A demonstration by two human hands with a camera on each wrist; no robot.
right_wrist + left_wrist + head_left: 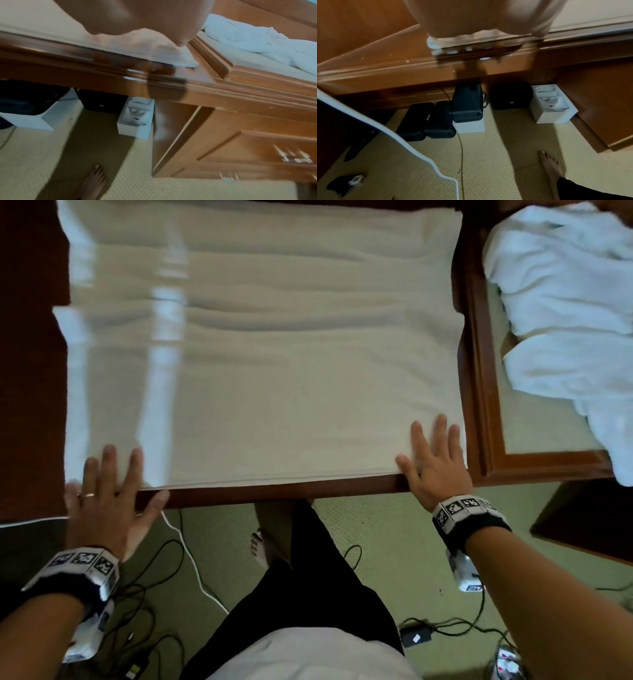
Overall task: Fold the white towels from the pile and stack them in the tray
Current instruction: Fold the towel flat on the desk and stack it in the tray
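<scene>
Pressing flat with straight, spread fingers, the left hand [109,498] and right hand [433,460] hold nothing; they pin the near corners of the towel [267,354] spread on the table [274,494]. Lifting unevenly could skew the fold (ripples remain mid-cloth); the pile [565,302] lies right, well apart.

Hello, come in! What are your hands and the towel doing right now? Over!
Left hand and right hand open, flat on the near corners of the spread white towel. Crumpled white towel pile to the right. Nothing blocking.
</scene>
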